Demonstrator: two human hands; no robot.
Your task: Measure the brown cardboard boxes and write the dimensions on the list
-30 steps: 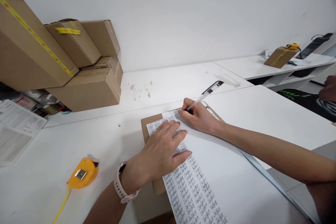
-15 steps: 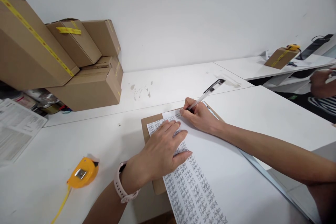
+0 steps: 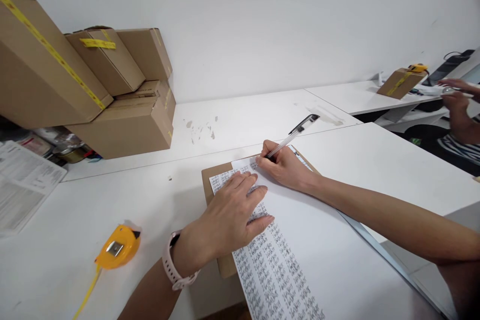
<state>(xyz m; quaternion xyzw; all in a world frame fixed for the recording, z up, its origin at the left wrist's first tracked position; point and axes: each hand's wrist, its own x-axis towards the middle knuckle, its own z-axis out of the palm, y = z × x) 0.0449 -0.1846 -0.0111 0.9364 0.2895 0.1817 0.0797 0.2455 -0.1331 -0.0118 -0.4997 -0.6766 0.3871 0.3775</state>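
Note:
A sheet of paper (image 3: pixel 311 240) with rows of handwriting lies over a flat cardboard piece (image 3: pixel 210 195) and what looks like a clipboard (image 3: pixel 303 159). My left hand (image 3: pixel 236 210) rests flat on the written side, fingers spread, with a pink-banded watch (image 3: pixel 178 265) at the wrist. Beside it, my right hand (image 3: pixel 281 162) grips a black-capped pen (image 3: pixel 290 137), its tip near the top of the sheet and hidden by the fingers. The pen leans up to the right.
Cardboard boxes (image 3: pixel 127 127) are stacked at the left against the wall. A yellow tape measure (image 3: pixel 119 247) lies on the white table (image 3: pixel 150 200), near printed papers (image 3: pixel 26 190). At far right, another person's hand (image 3: pixel 458 110) is near a small box (image 3: pixel 402 83).
My hands and the paper stay almost in place; the pen's upper end has dipped slightly left. At far right, the other person's hands have risen over the far table.

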